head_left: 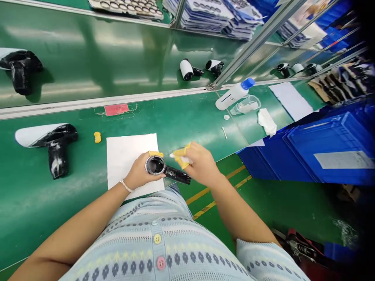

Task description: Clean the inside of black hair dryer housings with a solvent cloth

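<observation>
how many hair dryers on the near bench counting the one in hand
2. One hair dryer lies at the left of the bench; the second hair dryer is in the left hand, over the white sheet.

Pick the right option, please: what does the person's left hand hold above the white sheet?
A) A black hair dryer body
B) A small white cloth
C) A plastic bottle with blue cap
A. The left hand grips the black hair dryer body over the white sheet, and the white cloth is in the right hand.

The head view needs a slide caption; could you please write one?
Left hand holds a black plastic housing over white paper; right hand pinches a white wipe beside it.
</observation>
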`<act>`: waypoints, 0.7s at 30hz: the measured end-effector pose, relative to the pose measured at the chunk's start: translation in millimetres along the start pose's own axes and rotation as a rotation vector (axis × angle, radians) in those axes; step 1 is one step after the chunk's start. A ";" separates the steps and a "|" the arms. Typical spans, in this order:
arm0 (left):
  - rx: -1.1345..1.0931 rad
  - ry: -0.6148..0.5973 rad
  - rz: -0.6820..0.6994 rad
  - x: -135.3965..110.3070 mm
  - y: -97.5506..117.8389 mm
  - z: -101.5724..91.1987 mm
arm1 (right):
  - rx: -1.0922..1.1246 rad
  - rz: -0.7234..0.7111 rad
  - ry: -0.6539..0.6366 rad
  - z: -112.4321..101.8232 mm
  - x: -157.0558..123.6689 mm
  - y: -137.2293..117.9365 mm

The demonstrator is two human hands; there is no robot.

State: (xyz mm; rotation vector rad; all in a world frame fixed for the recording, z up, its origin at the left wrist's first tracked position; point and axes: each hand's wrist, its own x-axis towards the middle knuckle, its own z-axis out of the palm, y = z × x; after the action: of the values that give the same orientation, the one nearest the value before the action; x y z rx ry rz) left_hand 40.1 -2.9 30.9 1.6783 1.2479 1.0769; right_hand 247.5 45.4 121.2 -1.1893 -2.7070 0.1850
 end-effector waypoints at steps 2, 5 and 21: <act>0.013 0.000 -0.010 0.8 2.5 -0.4 | 0.171 -0.124 0.136 11.4 -0.3 -22.9; 0.022 -0.019 -0.038 2.1 6.0 -1.2 | 0.271 -0.139 0.164 29.1 3.2 -41.7; 0.114 0.020 -0.020 4.0 6.8 -0.5 | 0.196 0.013 0.030 24.7 20.4 -50.6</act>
State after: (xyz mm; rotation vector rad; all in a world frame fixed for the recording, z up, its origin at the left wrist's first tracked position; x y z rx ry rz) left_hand 42.6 -0.5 38.1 1.7399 1.3589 1.0298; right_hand 192.4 25.4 108.8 -1.1426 -2.5855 0.4199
